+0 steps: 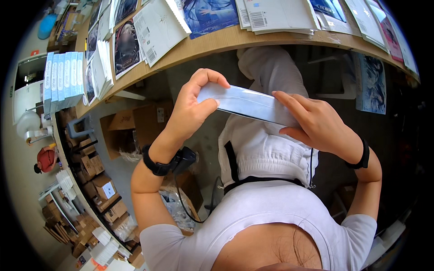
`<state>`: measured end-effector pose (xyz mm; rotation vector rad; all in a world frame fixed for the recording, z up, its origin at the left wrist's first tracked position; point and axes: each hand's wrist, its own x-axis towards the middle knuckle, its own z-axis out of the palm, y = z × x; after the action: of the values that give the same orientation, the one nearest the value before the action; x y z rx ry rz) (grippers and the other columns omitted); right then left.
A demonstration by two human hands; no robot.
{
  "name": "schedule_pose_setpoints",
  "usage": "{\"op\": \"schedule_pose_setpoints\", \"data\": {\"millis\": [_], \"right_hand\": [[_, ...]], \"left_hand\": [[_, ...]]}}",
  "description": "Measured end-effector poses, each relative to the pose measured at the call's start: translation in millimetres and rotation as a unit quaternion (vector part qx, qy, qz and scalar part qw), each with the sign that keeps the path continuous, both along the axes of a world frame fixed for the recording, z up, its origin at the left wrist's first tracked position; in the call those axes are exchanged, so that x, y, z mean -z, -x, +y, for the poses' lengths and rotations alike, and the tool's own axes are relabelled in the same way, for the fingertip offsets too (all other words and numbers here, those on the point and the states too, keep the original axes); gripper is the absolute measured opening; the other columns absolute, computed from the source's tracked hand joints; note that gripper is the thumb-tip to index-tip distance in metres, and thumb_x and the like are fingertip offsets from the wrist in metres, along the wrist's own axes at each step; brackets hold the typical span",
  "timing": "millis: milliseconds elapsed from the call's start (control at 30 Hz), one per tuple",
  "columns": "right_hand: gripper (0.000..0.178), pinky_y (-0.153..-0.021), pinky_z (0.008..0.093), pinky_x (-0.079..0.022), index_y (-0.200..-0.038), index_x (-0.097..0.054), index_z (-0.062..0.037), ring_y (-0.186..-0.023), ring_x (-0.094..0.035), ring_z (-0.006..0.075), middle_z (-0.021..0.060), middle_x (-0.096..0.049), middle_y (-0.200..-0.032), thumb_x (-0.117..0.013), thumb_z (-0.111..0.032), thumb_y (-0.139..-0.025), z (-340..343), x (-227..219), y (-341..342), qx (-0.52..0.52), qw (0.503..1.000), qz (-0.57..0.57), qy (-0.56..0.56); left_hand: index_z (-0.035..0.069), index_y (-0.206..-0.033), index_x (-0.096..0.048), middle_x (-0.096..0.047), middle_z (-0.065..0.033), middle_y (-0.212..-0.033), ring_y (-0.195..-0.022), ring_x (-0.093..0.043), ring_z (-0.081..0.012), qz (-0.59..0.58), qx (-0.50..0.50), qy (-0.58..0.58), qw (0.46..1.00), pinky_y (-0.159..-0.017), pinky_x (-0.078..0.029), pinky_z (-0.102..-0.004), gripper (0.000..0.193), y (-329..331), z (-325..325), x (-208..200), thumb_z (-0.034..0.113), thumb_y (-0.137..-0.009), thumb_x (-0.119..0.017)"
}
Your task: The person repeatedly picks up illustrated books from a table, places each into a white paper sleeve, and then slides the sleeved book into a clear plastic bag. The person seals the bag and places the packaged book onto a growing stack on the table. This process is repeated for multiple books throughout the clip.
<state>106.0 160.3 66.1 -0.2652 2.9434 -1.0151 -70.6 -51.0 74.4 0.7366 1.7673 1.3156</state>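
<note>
Between my two hands, above my lap, is a pale blue pack (253,105) with a shiny, film-like surface. Its long narrow side is turned up, and whether it is a book or a box cannot be made out. My left hand (192,106) grips its left end, with the index finger curled over the top and the thumb on the near edge. At the other end my right hand (323,122) holds it between outstretched fingers above and the thumb below. The pack's underside is hidden.
A curved wooden table (203,47) ahead carries white cardboard mailers (158,29) and illustrated sheets (210,18). Pale blue book-like packs (63,81) stand in a row at left. Below are an open cardboard box (140,119) and a black cable (183,198) near my left arm.
</note>
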Motion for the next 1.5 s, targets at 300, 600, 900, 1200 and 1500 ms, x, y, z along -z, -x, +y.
{"op": "schedule_pose_setpoints", "data": {"millis": [300, 600, 900, 1200, 1500], "right_hand": [[0.043, -0.056, 0.0368, -0.049, -0.104, -0.053, -0.0007, -0.064, -0.062, 0.0314, 0.0128, -0.061, -0.075, -0.069, -0.031, -0.079, 25.8, -24.3, 6.8, -0.074, 0.992, -0.082, -0.065], [0.035, -0.047, 0.0357, -0.048, -0.083, -0.054, 0.0006, -0.053, -0.060, 0.0316, 0.0122, -0.059, -0.066, -0.068, -0.031, -0.079, 6.2, -39.6, 35.7, -0.085, 0.991, 0.006, -0.101], [0.023, -0.037, 0.0294, -0.041, -0.081, -0.052, -0.0012, -0.045, -0.057, 0.0177, 0.0047, -0.053, -0.054, -0.065, -0.019, -0.075, -6.8, -36.0, 21.6, -0.033, 0.943, 0.196, -0.267], [0.019, -0.038, 0.0258, -0.038, -0.081, -0.050, -0.0018, -0.046, -0.051, 0.0137, 0.0020, -0.043, -0.058, -0.061, -0.010, -0.067, -5.3, -29.4, 18.8, -0.085, 0.908, 0.154, -0.380], [0.015, -0.041, 0.0347, -0.044, -0.077, -0.048, -0.0009, -0.046, -0.057, 0.0259, 0.0100, -0.052, -0.053, -0.060, -0.009, -0.074, 16.4, -35.2, 25.7, -0.173, 0.976, 0.051, -0.123]], "left_hand": [[0.002, -0.097, -0.057, -0.056, -0.0115, -0.094, -0.083, -0.056, -0.0255, 0.308, 0.019, -0.007, 0.951, -0.075, -0.045, -0.0324, 0.016, -23.0, 13.6, -4.0, 0.009, -0.082, -0.054], [0.000, -0.109, -0.045, -0.057, -0.0158, -0.111, -0.096, -0.059, -0.0271, 0.247, -0.011, -0.131, 0.960, -0.084, -0.046, -0.0330, 0.032, -56.3, 36.2, 5.2, 0.003, -0.080, -0.059], [0.001, -0.116, -0.035, -0.051, -0.0233, -0.123, -0.108, -0.056, -0.0319, 0.154, 0.030, -0.205, 0.966, -0.092, -0.043, -0.0353, 0.050, -63.5, 44.9, 11.0, -0.006, -0.072, -0.057], [-0.001, -0.126, -0.031, -0.050, -0.0247, -0.124, -0.111, -0.054, -0.0337, 0.218, 0.055, -0.192, 0.955, -0.093, -0.042, -0.0347, 0.062, -67.4, 48.8, 6.7, -0.006, -0.069, -0.055], [-0.001, -0.127, -0.032, -0.047, -0.0222, -0.127, -0.117, -0.049, -0.0302, 0.176, 0.097, -0.244, 0.949, -0.102, -0.035, -0.0347, 0.063, -67.8, 42.4, 11.6, -0.009, -0.067, -0.051]]}}
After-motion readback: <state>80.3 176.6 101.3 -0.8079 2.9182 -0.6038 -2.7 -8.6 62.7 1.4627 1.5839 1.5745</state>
